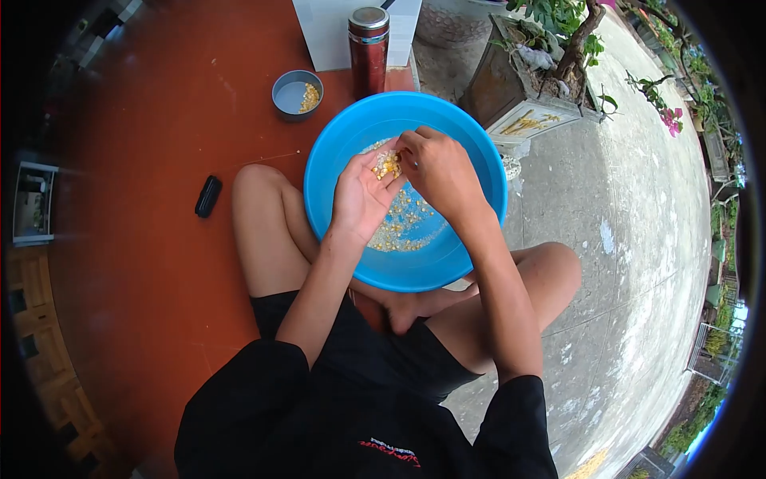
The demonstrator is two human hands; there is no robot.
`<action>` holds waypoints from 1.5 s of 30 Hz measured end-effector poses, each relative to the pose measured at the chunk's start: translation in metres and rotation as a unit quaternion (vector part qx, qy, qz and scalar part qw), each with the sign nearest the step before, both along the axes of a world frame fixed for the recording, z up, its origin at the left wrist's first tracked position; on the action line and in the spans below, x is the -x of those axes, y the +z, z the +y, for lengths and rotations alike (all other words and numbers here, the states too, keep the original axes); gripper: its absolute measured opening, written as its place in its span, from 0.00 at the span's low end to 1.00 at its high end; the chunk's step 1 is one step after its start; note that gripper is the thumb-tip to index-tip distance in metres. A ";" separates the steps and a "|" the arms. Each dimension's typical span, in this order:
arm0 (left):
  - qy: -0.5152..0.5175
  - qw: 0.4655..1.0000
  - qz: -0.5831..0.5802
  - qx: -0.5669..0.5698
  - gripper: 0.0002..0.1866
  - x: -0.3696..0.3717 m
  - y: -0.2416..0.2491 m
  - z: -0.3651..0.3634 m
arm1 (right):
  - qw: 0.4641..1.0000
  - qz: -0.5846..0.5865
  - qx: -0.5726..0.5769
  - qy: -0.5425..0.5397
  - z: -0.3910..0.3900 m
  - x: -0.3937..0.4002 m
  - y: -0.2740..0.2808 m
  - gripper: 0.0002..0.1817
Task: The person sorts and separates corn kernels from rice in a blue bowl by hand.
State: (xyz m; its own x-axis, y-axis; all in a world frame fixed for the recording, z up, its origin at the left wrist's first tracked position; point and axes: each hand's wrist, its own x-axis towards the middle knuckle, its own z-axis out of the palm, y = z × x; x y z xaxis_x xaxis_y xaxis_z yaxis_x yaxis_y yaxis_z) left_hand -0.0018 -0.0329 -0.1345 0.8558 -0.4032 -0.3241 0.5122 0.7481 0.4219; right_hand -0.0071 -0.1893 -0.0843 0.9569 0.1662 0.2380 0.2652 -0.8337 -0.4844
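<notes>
My left hand [357,201] is cupped palm up over a wide blue plastic basin [488,172], with a small heap of yellow and whitish corn kernels [387,166] lying in it. Over those fingertips bends my right hand [440,169], its thumb and fingers drawn together in a pinch at the heap's edge; what sits between them is hidden. More kernels and pale bits [403,227] are scattered across the basin's floor below both hands. The basin rests in front of my crossed legs.
Beyond the basin stand a grey bowl [289,112] with some yellow kernels inside and a dark red thermos [369,60] before a white box [323,36]. A black case [208,197] lies left on the red floor [152,239]. A square planter [523,104] stands at right.
</notes>
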 end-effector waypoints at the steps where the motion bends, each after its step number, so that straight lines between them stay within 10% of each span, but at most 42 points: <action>1: 0.003 1.000 -0.008 -0.004 0.29 0.000 0.002 0.000 | 0.998 0.002 -0.059 0.000 -0.004 -0.002 0.001 0.05; 4: 0.000 1.000 -0.013 0.007 0.31 0.001 0.014 0.002 | 0.934 0.087 -0.341 -0.054 -0.018 -0.011 -0.006 0.05; 8: -0.027 0.996 -0.008 0.080 0.32 -0.003 0.010 0.006 | 0.706 0.207 -0.673 -0.076 -0.030 -0.009 0.007 0.03; 13: -0.020 0.996 -0.009 0.083 0.33 -0.002 0.012 0.007 | 0.543 0.221 -0.809 0.044 -0.026 -0.005 -0.005 0.05; 16: -0.022 0.997 -0.014 0.074 0.33 -0.001 0.014 0.008 | 0.564 0.229 -0.793 -0.003 -0.022 -0.002 -0.002 0.08; 20: -0.008 0.998 -0.027 0.051 0.32 -0.004 0.014 0.010 | 0.906 0.142 -0.384 -0.106 -0.010 -0.001 0.001 0.08; 23: 0.003 0.999 -0.029 0.043 0.32 -0.006 0.013 0.013 | 0.970 0.095 -0.197 -0.107 0.000 0.009 0.007 0.07; 39: -0.019 0.998 -0.043 0.030 0.32 -0.009 0.010 0.019 | 1.000 0.019 -0.011 0.018 0.005 0.015 0.008 0.09; 45: -0.026 0.997 -0.017 0.067 0.32 -0.009 0.004 0.019 | 0.978 0.034 -0.206 0.024 0.010 0.011 0.004 0.07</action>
State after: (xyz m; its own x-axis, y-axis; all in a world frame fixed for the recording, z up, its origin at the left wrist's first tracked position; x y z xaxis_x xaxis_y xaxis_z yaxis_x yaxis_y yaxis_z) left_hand 0.0075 -0.0142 -0.1306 0.8426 -0.4844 -0.2352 0.5382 0.7721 0.3379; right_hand -0.0179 -0.1795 -0.0803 0.9664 0.1139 0.2302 0.2542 -0.5520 -0.7941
